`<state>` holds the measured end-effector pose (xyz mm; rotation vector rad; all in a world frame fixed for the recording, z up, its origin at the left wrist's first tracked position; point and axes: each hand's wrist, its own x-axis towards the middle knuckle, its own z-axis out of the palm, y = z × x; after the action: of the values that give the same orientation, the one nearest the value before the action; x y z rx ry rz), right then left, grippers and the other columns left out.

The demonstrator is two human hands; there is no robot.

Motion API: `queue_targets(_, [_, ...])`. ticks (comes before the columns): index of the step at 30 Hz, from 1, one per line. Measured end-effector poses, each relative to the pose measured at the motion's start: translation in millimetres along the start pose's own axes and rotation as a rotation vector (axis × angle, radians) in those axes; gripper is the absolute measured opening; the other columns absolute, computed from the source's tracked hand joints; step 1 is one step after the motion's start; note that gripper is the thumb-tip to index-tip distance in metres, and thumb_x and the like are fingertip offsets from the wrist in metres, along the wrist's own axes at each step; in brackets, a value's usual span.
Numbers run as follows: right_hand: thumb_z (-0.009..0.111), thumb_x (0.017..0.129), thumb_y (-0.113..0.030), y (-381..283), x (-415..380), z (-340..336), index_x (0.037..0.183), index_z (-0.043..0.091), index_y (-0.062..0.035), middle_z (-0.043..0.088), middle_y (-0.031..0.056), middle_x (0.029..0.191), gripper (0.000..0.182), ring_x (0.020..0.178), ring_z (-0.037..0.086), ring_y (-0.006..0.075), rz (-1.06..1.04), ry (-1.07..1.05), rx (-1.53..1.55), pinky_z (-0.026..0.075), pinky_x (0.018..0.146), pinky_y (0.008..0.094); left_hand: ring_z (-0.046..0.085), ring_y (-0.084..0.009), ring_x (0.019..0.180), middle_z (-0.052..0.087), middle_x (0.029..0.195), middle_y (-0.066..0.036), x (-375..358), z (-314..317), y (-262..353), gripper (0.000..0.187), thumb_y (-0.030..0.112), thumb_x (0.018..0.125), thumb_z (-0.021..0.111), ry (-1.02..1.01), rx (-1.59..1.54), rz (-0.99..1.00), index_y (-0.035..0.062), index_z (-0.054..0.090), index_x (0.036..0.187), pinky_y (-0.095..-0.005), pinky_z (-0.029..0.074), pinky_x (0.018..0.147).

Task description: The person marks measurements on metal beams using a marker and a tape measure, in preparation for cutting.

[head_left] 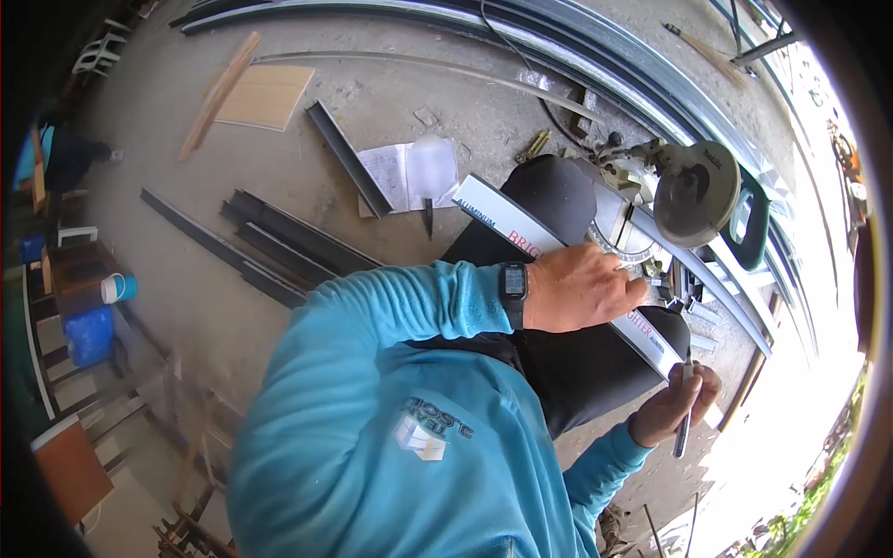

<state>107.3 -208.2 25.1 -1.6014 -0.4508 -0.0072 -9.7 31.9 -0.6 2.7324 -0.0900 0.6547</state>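
Across my thighs lies a long aluminum profile [507, 221], its white film printed with blue and red lettering. My left hand [581, 288], with a watch at the wrist, is closed over the middle of this profile, knuckles up and fingertips hidden. Near the profile's lower right end, my right hand [684, 405] pinches a slim, pen-like grey tool [684, 432] between thumb and fingers. A thin dark tip of the tool points up by the profile's end.
A miter saw [698, 191] stands just beyond my knees. Written paper [400, 172] lies on the floor, with a black pen [429, 219] by it. Dark profiles [298, 242] lie to the left, a wooden board [265, 96] farther off, and long metal lengths [409, 20] along the back.
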Motion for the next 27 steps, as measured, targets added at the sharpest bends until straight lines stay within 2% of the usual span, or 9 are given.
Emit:
queue_targets(2, [0.064,0.104,-0.021,4.6,4.4,9.3,0.110,0.060,-0.0041,0.058,0.0020,0.092,0.019,0.080,0.053,0.0088,-0.029,-0.159,-0.062,0.041,0.073,0.0222,0.066,-0.0186,0.078,0.062,0.076,-0.003,1.6,4.7,1.1,0.015,0.019,0.093,0.064,-0.013,-0.031,-0.018,0.0092,0.054,0.097,-0.0353,0.052,0.065])
queue_targets(5, [0.065,0.103,-0.018,22.0,3.4,27.5,0.101,0.059,-0.0060,0.053,-0.0027,0.085,0.014,0.073,0.043,0.0054,-0.133,-0.185,-0.179,0.032,0.068,0.0210,0.065,-0.0181,0.079,0.062,0.077,-0.002,-7.7,1.7,2.0,0.014,0.019,0.093,0.064,0.007,-0.014,-0.037,0.0094,0.055,0.098,-0.0347,0.050,0.066])
queue_targets(9, [0.068,0.102,-0.017,18.5,3.8,20.5,0.102,0.056,-0.0043,0.060,0.0025,0.088,0.018,0.075,0.048,0.0076,0.090,-0.115,-0.061,0.039,0.072,0.0213,0.065,-0.0180,0.078,0.062,0.077,-0.001,-1.7,7.6,1.9,0.015,0.019,0.093,0.063,-0.005,-0.040,-0.043,0.0083,0.055,0.100,-0.0350,0.049,0.066])
queue_targets(13, [0.069,0.102,-0.019,2.8,2.8,29.0,0.100,0.057,-0.0044,0.061,0.0023,0.087,0.019,0.076,0.050,0.0077,-0.005,-0.154,-0.188,0.040,0.070,0.0220,0.067,-0.0184,0.077,0.063,0.073,-0.002,0.7,8.2,3.4,0.017,0.019,0.093,0.064,-0.033,-0.023,-0.071,0.0071,0.055,0.101,-0.0348,0.049,0.066])
queue_targets(16, [0.069,0.100,-0.019,4.6,-0.4,33.7,0.097,0.057,-0.0072,0.055,-0.0014,0.080,0.018,0.071,0.045,0.0052,-0.033,-0.229,-0.235,0.033,0.066,0.0222,0.067,-0.0182,0.079,0.064,0.075,-0.002,0.9,9.2,6.4,0.017,0.019,0.093,0.064,-0.028,0.023,-0.075,0.0079,0.055,0.102,-0.0344,0.050,0.068])
queue_targets(18, [0.070,0.098,-0.014,3.7,-4.8,41.0,0.096,0.056,-0.0074,0.053,-0.0022,0.081,0.016,0.074,0.044,0.0053,-0.047,-0.258,-0.239,0.035,0.069,0.0242,0.067,-0.0175,0.080,0.063,0.076,-0.001,-1.1,7.8,5.8,0.017,0.020,0.093,0.063,-0.019,0.003,-0.102,0.0088,0.056,0.103,-0.0345,0.050,0.068])
queue_targets(20, [0.071,0.098,-0.008,3.4,-5.7,39.1,0.095,0.055,-0.0050,0.058,0.0018,0.084,0.017,0.076,0.050,0.0073,-0.014,-0.257,-0.136,0.040,0.071,0.0234,0.066,-0.0169,0.084,0.062,0.080,0.000,1.3,11.9,5.7,0.016,0.020,0.093,0.063,0.009,-0.091,-0.099,0.0101,0.056,0.104,-0.0345,0.051,0.069])
queue_targets(22, [0.069,0.098,-0.004,-12.8,-6.5,43.1,0.094,0.053,-0.0054,0.058,0.0011,0.081,0.016,0.073,0.050,0.0062,0.064,-0.267,-0.078,0.040,0.067,0.0229,0.065,-0.0198,0.084,0.061,0.081,-0.003,4.7,5.0,7.4,0.013,0.015,0.091,0.064,-0.087,-0.096,-0.108,0.0089,0.055,0.098,-0.0356,0.052,0.069])
queue_targets(27, [0.074,0.095,-0.006,-14.8,-12.4,45.0,0.082,0.055,-0.0046,0.067,0.0020,0.070,0.023,0.062,0.055,0.0060,0.155,-0.196,-0.137,0.043,0.057,0.0239,0.064,-0.0277,0.078,0.058,0.077,-0.007,8.3,-1.1,7.6,0.016,0.005,0.086,0.066,-0.037,-0.245,-0.124,0.0077,0.051,0.093,-0.0408,0.049,0.065])
